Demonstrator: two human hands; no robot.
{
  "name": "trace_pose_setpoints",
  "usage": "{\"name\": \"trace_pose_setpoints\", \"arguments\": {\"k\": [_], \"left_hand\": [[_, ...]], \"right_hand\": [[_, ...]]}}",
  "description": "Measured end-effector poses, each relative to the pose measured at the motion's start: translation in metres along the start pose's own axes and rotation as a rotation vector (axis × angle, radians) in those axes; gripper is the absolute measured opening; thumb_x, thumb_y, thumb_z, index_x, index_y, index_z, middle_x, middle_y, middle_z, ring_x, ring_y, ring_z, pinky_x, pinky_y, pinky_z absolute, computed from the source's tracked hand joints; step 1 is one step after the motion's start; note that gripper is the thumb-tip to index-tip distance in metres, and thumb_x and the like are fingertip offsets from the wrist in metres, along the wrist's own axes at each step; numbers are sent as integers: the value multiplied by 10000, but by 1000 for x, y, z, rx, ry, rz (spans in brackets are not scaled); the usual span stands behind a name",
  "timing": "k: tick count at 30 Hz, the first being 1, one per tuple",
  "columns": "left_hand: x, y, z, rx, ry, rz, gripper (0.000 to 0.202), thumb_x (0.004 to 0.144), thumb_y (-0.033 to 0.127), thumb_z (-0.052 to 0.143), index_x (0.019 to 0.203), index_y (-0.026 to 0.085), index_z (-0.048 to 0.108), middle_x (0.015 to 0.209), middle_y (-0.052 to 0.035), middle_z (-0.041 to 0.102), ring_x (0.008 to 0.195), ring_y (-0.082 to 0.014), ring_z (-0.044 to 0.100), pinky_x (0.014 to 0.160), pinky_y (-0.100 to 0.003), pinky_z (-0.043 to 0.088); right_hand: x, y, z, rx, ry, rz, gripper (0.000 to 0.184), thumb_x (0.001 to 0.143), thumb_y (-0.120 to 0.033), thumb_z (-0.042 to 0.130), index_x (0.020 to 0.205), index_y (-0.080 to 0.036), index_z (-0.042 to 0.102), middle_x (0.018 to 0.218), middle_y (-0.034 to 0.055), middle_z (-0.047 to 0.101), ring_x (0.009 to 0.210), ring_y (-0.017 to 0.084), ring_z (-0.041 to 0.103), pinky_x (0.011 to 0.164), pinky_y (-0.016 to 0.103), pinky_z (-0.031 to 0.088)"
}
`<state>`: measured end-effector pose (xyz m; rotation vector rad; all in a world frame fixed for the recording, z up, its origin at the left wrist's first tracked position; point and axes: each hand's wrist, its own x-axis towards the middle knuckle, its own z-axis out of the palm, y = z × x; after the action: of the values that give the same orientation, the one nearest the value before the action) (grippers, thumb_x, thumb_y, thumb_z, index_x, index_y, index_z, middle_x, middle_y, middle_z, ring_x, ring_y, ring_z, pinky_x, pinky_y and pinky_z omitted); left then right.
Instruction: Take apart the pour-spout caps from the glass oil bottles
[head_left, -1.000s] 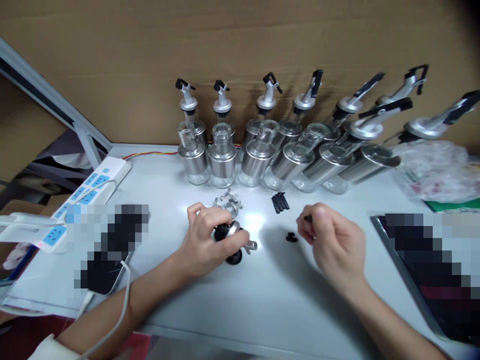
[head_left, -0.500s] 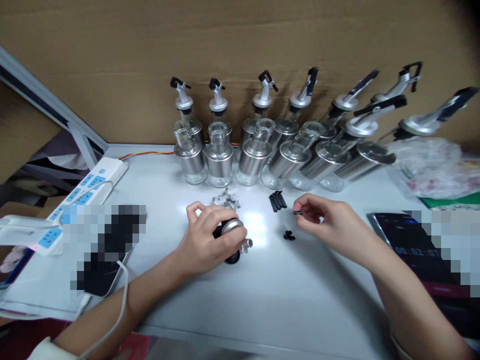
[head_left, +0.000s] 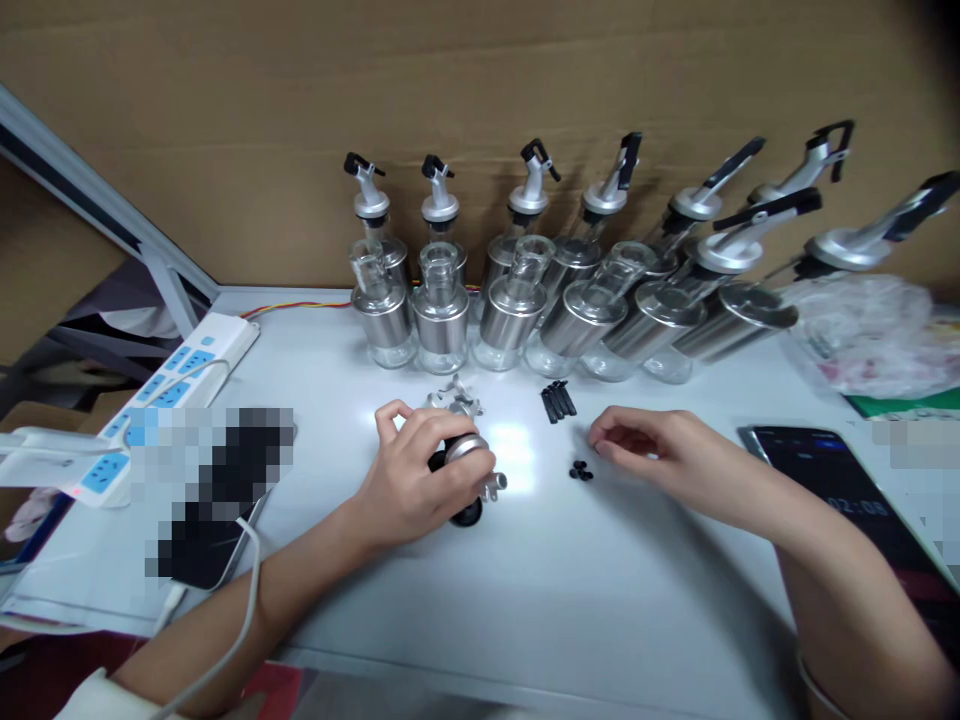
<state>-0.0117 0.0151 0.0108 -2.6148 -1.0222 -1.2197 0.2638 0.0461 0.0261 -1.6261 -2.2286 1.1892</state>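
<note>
1. Pourer (head_left: 465,446) sits beneath the left hand (head_left: 420,478) on the table (head_left: 450,610); directions are reckoned from it, twelve being toward the cardboard (head_left: 450,80).
2. The left hand reaches in from eight o'clock, its thumb and bent fingers closed around the pourer's silver collar and black part; one finger arches clear.
3. A silver spout (head_left: 496,484) protrudes past the thumb, its long axis close to a nine-to-three line and its end toward three. Whether it belongs to the same piece cannot be told. The collar's own axis is hidden by the fingers.
4. A round black stopper (head_left: 469,513) shows at six, just below the thumb.
5. The right hand (head_left: 649,440) is at three, well apart, pointing toward nine. Its fingers are loosely curled, the tips close to the thumb; whether they hold anything cannot be told.
6. Small black plugs (head_left: 587,476) lie in a cluster slightly past three, near the right fingertips.
7. Black levers (head_left: 559,402) lie side by side at two, their long axes running roughly eleven to five.
8. Silver fittings (head_left: 466,407) are heaped at twelve, just beyond the left hand.
9. Open bottles (head_left: 442,320) stand in a row from eleven to two, necks up; capped bottles (head_left: 439,207) stand behind.
10. A power strip (head_left: 172,390) lies between nine and ten.
</note>
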Motion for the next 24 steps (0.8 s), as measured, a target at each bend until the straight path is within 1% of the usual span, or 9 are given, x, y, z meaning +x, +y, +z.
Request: {"name": "trace_pose_setpoints", "arguments": {"k": [4,8,11,13,16,18,21,24], "left_hand": [[0,0,0,5,-2,-1,124,904,137,427,940,222,510,911,-48,608,845,-176,559,730,-354,266],[-1,0,1,5,0,-5,119,901,133,438,937,222,508,903,-46,607,841,-177,561,729,-354,266],[-1,0,1,2,-7,-8,121,894,126,445,935,219,510,898,-45,608,837,-177,564,729,-355,264],[-1,0,1,-2,-12,-9,127,890,122,444,936,219,513,902,-45,609,838,-179,563,730,-356,261],[-1,0,1,-5,-18,-8,124,893,127,441,938,217,514,911,-49,609,845,-184,559,729,-357,259],[-1,-1,1,-7,-20,-9,116,897,134,441,937,215,514,912,-51,608,849,-186,558,730,-359,258],[-1,-1,1,-9,-19,-8,114,900,138,439,939,214,515,911,-51,607,848,-185,557,730,-358,258],[-1,-1,1,-6,-21,-6,115,900,142,440,942,218,516,912,-49,608,847,-183,558,733,-357,259]], "right_hand": [[0,1,0,17,-30,-6,254,832,-400,488,811,-200,645,728,26,646,636,153,544,606,289,421],[1,3,0,22,-51,34,251,810,-355,505,881,-193,684,858,53,701,738,193,627,693,329,464],[1,3,0,20,-72,66,256,801,-329,503,890,-182,693,868,61,712,758,203,643,716,338,468],[0,2,0,11,-91,73,282,813,-363,497,881,-177,699,834,63,710,732,200,635,688,330,461],[0,-1,1,-9,-118,80,387,845,-480,461,823,-171,693,729,55,682,657,182,592,632,315,434],[1,-3,3,-15,-127,83,431,848,-525,443,779,-172,679,690,48,664,635,173,571,617,305,420],[3,-4,5,-21,-128,81,439,852,-527,425,739,-175,663,670,43,655,628,165,565,624,296,412],[4,-4,7,-17,-118,76,428,866,-507,409,755,-177,657,668,40,652,622,160,569,629,290,414]]}}
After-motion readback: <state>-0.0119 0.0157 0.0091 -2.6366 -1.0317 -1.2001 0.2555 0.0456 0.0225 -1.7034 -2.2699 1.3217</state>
